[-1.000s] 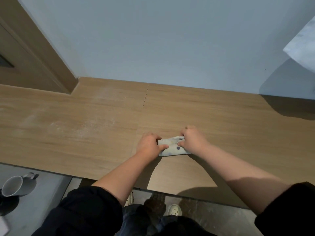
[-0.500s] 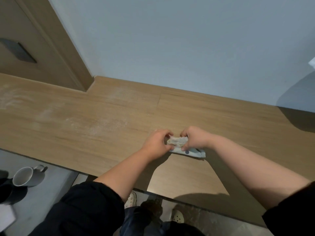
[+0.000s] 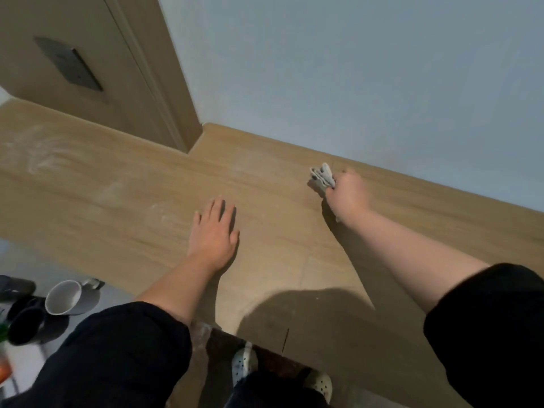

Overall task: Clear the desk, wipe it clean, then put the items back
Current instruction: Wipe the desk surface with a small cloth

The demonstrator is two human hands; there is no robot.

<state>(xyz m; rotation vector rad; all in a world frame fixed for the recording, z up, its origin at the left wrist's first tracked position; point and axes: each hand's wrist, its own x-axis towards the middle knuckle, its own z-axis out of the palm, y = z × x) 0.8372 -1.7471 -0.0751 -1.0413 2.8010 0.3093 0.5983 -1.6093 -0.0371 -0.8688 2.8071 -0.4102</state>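
Observation:
The wooden desk [image 3: 123,207] runs across the view, with pale dusty smears on its left half. My right hand [image 3: 347,195] grips a folded light grey cloth [image 3: 321,176] near the desk's back edge by the wall; the cloth sticks out to the left of the fist. My left hand [image 3: 215,231] lies flat on the desk, palm down, fingers straight and slightly spread, to the left of and nearer than the cloth.
A grey mug [image 3: 66,297] lies tipped on a low surface to the lower left, beside dark items [image 3: 25,325]. A wooden door frame [image 3: 164,83] meets the desk at the back left. The blue-grey wall [image 3: 353,69] stands behind. My feet [image 3: 244,363] show below the desk's front edge.
Both hands held the cloth together at the desk's middle. Now my left hand has let go and lies flat, while my right hand has carried the cloth away toward the wall.

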